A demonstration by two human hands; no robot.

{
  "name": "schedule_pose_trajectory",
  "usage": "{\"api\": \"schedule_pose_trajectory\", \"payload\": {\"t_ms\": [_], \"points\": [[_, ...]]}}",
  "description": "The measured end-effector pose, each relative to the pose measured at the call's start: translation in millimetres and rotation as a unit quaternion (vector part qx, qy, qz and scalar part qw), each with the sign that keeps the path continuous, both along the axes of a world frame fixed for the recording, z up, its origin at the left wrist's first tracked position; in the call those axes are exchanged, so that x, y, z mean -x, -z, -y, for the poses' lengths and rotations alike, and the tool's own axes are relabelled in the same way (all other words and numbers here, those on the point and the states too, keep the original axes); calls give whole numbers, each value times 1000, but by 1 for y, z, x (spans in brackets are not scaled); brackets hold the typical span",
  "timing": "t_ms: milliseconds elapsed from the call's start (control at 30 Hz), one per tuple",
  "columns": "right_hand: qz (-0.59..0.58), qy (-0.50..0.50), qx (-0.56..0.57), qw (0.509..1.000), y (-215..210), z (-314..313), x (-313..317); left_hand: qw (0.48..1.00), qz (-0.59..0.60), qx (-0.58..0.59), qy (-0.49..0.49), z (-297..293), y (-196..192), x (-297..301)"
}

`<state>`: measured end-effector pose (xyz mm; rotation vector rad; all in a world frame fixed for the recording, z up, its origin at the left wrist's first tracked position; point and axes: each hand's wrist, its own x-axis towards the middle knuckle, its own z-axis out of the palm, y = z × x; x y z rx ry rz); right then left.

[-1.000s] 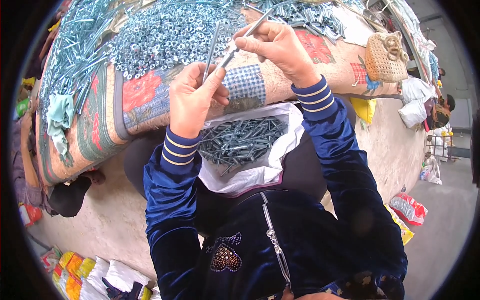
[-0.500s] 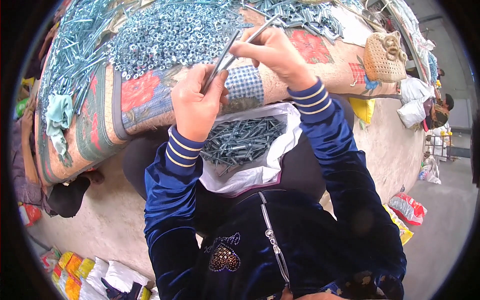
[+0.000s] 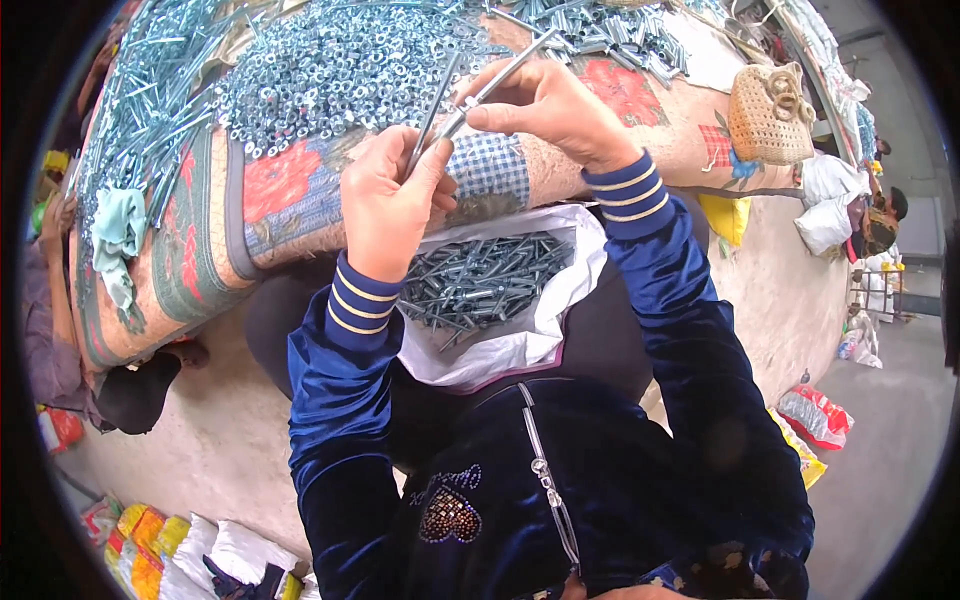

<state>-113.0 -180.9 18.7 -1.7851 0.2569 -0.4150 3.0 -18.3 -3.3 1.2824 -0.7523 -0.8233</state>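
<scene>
My left hand (image 3: 385,205) is closed around a thin metal rod (image 3: 437,105) that sticks up past its thumb. It also pinches the sleeve end (image 3: 453,124) of a second, slanting bolt (image 3: 520,66). At a small nut (image 3: 470,102) on that bolt, my right hand (image 3: 565,115) has its thumb and fingers closed, with the shaft pointing up to the right. Some fingertips are hidden behind the metal. Below both hands, a white sack (image 3: 535,365) lies open in my lap, holding many bolts with sleeves (image 3: 485,285).
A patterned cloth (image 3: 280,185) covers the work surface ahead. On it lie a heap of nuts (image 3: 330,75), long rods (image 3: 150,100) at left and sleeves (image 3: 625,40) at far right. A woven bag (image 3: 768,115) sits at right. Another person's arm (image 3: 58,290) is at far left.
My right hand has shifted slightly right and down, its thumb now lying along the nut. The rod in my left hand has tilted left, further apart from the slanting bolt.
</scene>
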Motion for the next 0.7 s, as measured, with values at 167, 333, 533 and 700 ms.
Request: {"api": "schedule_pose_trajectory", "payload": {"t_ms": [167, 333, 533, 700], "points": [[-154, 87, 15, 984, -7, -11, -7, 995, 92, 7, -39, 1, 0, 1], [-14, 15, -27, 999, -18, -6, 5, 995, -95, 27, 31, 0, -1, 1], [-45, 34, 46, 997, -13, -5, -1, 998, -53, 20, 18, 2, 1, -1], [-65, 76, 14, 995, -7, -9, -3, 997, 74, -8, -13, 0, 2, 2]]}}
